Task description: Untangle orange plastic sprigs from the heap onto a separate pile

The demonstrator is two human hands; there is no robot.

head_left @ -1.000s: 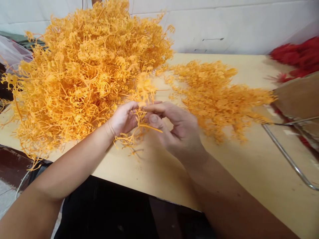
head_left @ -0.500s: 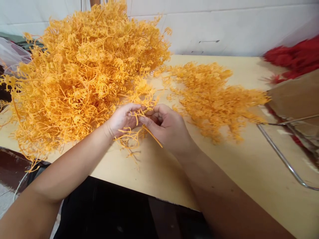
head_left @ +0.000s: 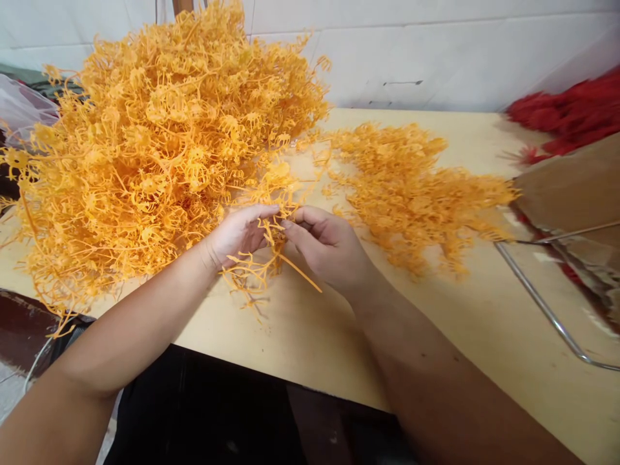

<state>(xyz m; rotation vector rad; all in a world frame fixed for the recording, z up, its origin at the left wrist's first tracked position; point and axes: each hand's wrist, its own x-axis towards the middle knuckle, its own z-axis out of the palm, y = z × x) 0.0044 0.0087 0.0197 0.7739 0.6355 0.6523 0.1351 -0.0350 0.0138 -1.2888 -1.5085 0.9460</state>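
Between my two hands is a yellow-orange artificial plant sprig (head_left: 259, 270), its thin bare stem slanting down to the right. My left hand (head_left: 242, 234) is closed around the sprig, thumb on top and fingers partly hidden behind the strands. My right hand (head_left: 329, 248) pinches the sprig's upper part between thumb and fingertips. Just beyond my hands, a big heap of the same yellow-orange sprigs (head_left: 159, 142) covers the left of the table. To the right lies a smaller, flatter pile of sprigs (head_left: 411, 194).
The pale wooden table (head_left: 310, 342) meets a white tiled wall (head_left: 436, 58). At the right are red artificial foliage (head_left: 566, 113), a brown cardboard piece (head_left: 571, 187) and a bent metal rod (head_left: 542, 307). Clear plastic (head_left: 26, 106) sits at the far left.
My right hand has shifted its fingers slightly up and right along the sprig, leaving more of the stem uncovered. My left hand stays almost in place.
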